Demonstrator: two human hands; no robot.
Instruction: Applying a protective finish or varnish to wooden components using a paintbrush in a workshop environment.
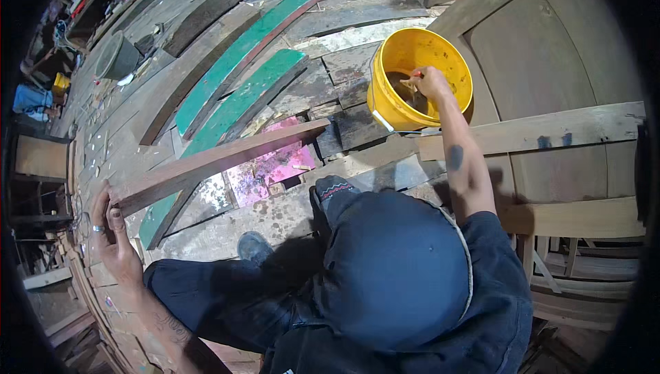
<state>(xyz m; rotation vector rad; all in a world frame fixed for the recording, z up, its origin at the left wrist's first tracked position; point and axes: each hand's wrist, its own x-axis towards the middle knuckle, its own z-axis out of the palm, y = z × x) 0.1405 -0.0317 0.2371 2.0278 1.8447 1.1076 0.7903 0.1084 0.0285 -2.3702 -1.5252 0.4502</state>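
Note:
A long reddish-brown wooden beam [227, 157] slants across green-topped boards on the floor. My left hand [118, 247], with a ring on one finger, is around the beam's left end, fingers on the far side and thumb on the near side. To the right stands a yellow bucket [457, 68] with dark liquid low inside. My right hand [432, 84] reaches over its rim and pinches a small tan-and-red thing [408, 86]; its kind is hard to make out. Below the beam lies a pink, stained sheet [265, 168].
Two curved green-topped boards [254, 44] lie beyond the beam, with brown curved timbers [213, 9] behind them. A grey bucket [117, 56] stands far left. Wooden panels and rails [570, 126] rise at the right. The plank floor has gaps and scattered chips.

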